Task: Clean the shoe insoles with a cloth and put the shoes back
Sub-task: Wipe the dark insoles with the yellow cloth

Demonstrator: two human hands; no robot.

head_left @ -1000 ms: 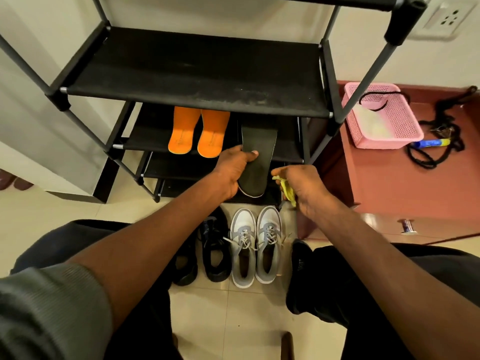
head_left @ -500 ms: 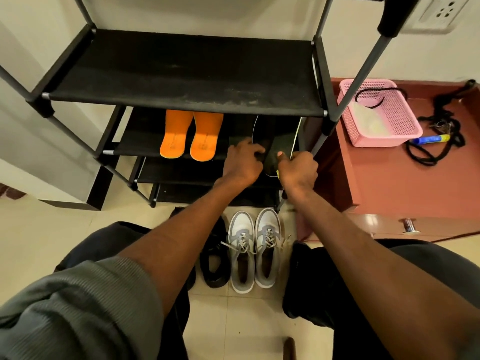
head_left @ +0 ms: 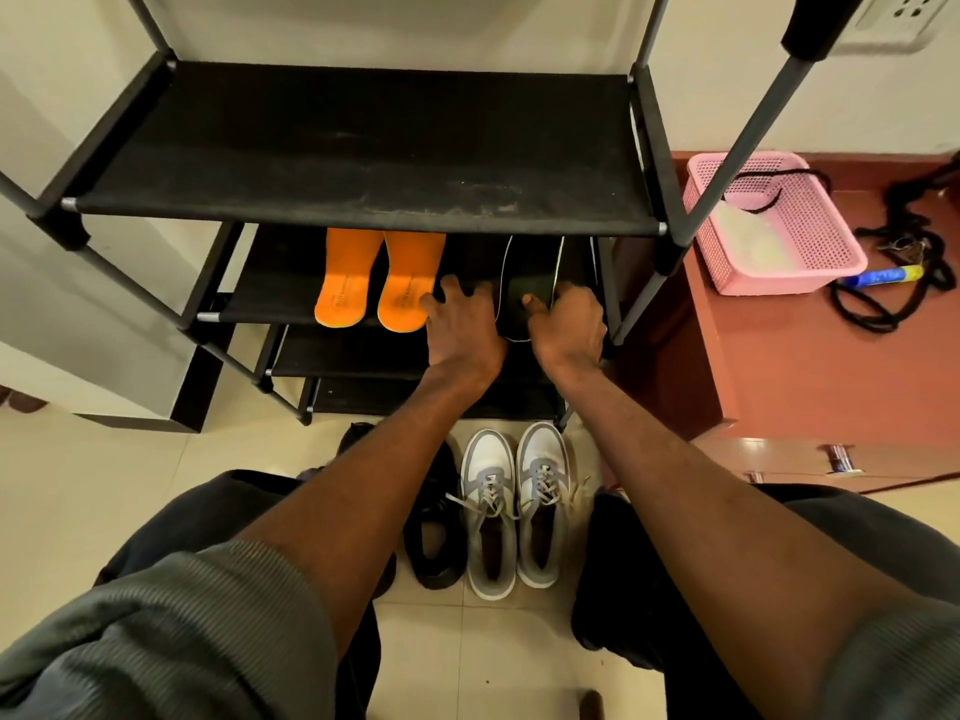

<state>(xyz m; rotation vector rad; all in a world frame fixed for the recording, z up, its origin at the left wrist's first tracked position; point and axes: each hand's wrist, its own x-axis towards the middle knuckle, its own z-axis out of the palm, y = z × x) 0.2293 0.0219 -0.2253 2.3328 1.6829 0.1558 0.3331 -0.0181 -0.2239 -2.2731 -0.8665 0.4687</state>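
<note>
A dark insole (head_left: 527, 272) with a pale green edge lies on the second shelf of the black shoe rack (head_left: 363, 148). My right hand (head_left: 569, 327) has its thumb on the insole's heel and its fingers curled at the insole's right edge. My left hand (head_left: 462, 324) rests on the shelf just left of it, fingers spread. Two orange insoles (head_left: 379, 293) lie side by side further left on the same shelf. On the floor below stand a pair of grey-white sneakers (head_left: 514, 511) and black shoes (head_left: 431, 532). No cloth shows.
A pink basket (head_left: 810, 252) sits on a red-brown low cabinet (head_left: 805, 381) to the right, with a black cord (head_left: 893, 298) and a blue-yellow tube (head_left: 883, 277). The rack's grey poles frame the shelves. My knees flank the shoes on the tiled floor.
The dark insole went from being held in front of the rack to lying on the second shelf. My left hand let go of it and spread flat. The yellow cloth is out of sight.
</note>
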